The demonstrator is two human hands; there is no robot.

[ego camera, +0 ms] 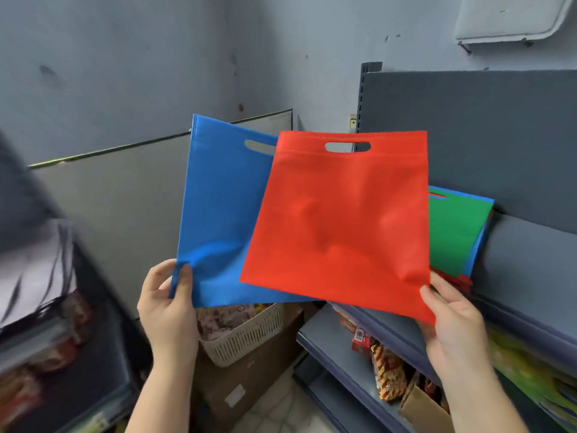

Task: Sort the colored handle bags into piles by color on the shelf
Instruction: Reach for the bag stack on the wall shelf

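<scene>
The left hand (167, 303) pinches the bottom left corner of a blue bag (218, 214). Its thumb lies on the front of the bag and its other fingers are tucked behind, mostly hidden. The right hand (452, 323) holds the bottom right corner of a red bag (340, 223). Its thumb rests on the front edge; the fingers behind the bag cannot be seen. Both bags are held up in the air, handle holes at the top. The red bag is in front and covers the right side of the blue bag.

Behind the red bag, a pile of bags leans on the top shelf (530, 260) against its back panel. A green bag (452, 232) faces out, half hidden. Thin blue and red edges peek out around it, but how many bags are there cannot be told.

Lower down, a white basket (246, 335) sits on a cardboard box (249, 379), partly hidden by the blue bag. Snack packs (387, 373) lie on a lower shelf. The left side is blurred.
</scene>
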